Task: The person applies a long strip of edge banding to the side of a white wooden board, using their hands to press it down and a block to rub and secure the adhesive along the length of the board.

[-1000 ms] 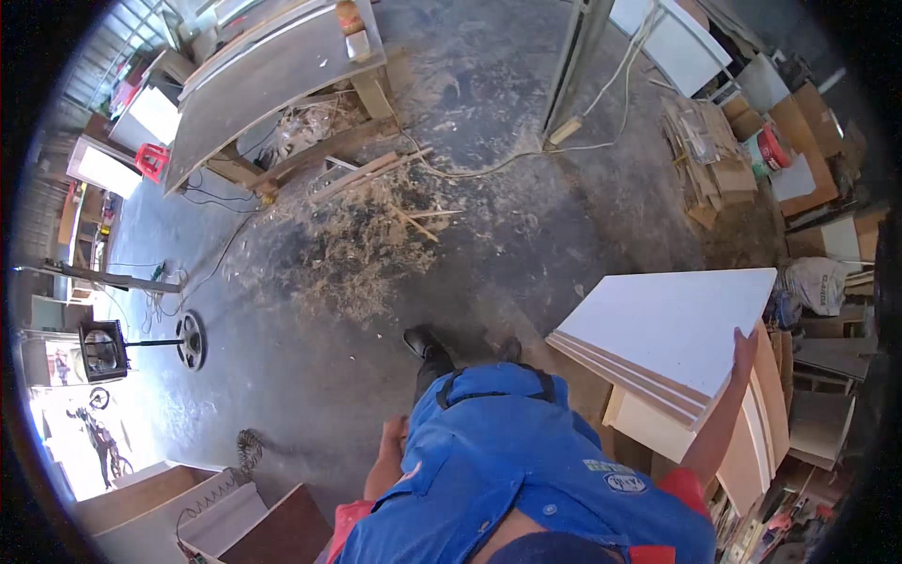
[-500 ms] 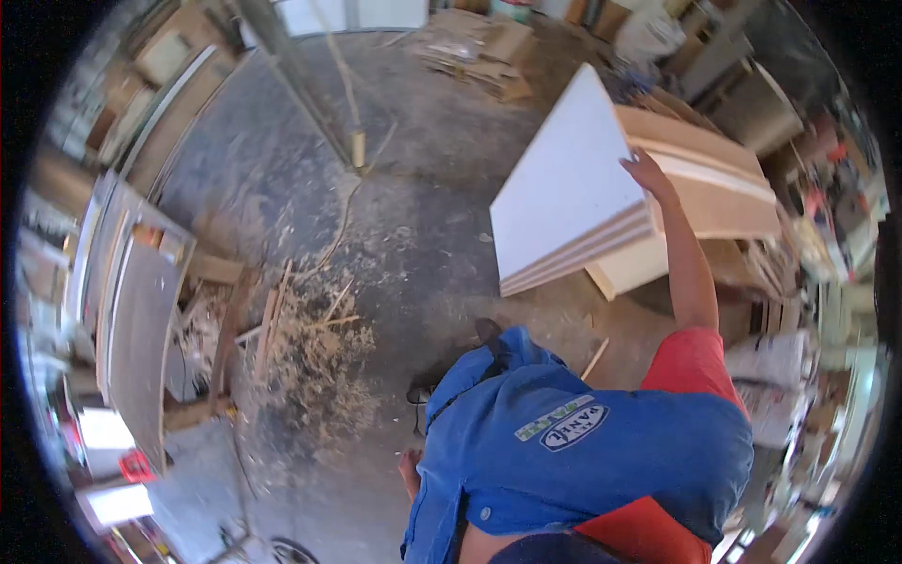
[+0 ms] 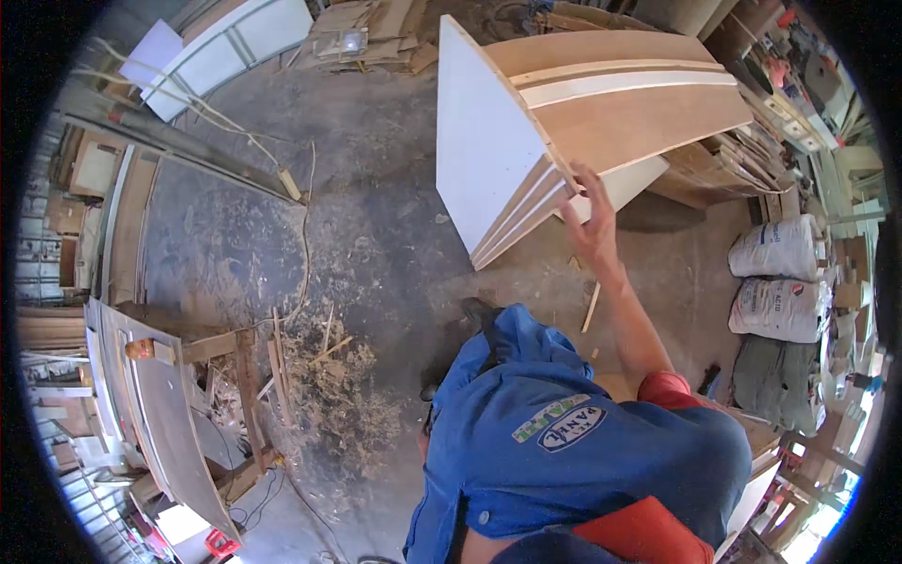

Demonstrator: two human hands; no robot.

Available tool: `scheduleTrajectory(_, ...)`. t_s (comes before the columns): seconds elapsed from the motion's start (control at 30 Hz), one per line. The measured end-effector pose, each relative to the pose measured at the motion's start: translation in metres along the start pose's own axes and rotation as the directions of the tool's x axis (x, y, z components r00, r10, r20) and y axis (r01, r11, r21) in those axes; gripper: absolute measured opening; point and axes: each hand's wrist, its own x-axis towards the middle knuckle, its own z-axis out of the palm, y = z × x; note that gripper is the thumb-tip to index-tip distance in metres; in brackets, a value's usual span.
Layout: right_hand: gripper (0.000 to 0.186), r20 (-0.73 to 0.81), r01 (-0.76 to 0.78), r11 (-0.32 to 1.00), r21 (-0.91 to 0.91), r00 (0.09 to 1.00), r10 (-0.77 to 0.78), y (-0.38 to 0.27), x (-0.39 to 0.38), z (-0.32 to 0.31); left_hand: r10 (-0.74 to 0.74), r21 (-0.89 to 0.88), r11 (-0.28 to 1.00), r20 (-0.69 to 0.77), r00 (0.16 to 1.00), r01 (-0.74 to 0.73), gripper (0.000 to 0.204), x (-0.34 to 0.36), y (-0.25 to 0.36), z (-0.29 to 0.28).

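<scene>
My right hand [image 3: 594, 221] is at the near corner of a white-faced wooden board [image 3: 479, 141], its fingers curled over the edge and thumb below. The board stands tilted, with several pale strips [image 3: 526, 214] along its lower edge. Brown wooden panels [image 3: 639, 113] with a white strip between them extend from behind it to the right. Only a sliver of my left hand [image 3: 424, 442] shows beside my blue apron [image 3: 564, 442]; its fingers are hidden.
Wood shavings and offcuts [image 3: 338, 404] lie on the floor at left, by a leaning panel [image 3: 169, 414]. A cable [image 3: 305, 254] runs from a post. Stacked white sacks [image 3: 775, 282] stand at right, flattened cardboard [image 3: 366, 38] at the back. A thin stick [image 3: 591, 307] lies near my apron.
The view has swung to the right. My right hand has moved down the board's edge to its near corner, and the board appears turned. My left hand has slipped mostly behind the apron.
</scene>
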Motion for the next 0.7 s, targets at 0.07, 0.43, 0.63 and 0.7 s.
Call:
scheduleTrajectory(0.07,0.048,0.065,0.148,0.963,-0.225,0.988,-0.137,0.007,-0.005,0.002,0.02,-0.092,0.996,-0.018,1.0,-0.022,0.034,0.004,0.029,0.008)
scheduleTrajectory(0.43,0.057,0.013,0.078,0.947,-0.313,0.997,-0.078,-0.002,-0.034,-0.023,0.07,-0.24,0.968,-0.011,0.997,-0.071,0.034,-0.012,0.107,0.006)
scheduleTrajectory(0.63,0.042,0.242,-0.119,0.906,-0.406,0.942,0.232,0.059,-0.153,-0.019,-0.203,-0.216,0.955,0.014,0.979,0.201,0.041,0.017,-0.005,-0.016)
scheduleTrajectory(0.7,0.038,0.581,-0.056,0.729,-0.682,0.565,0.586,0.109,-0.225,-0.03,-0.183,-0.256,0.948,0.047,0.982,0.189,0.042,0.01,-0.025,-0.004)
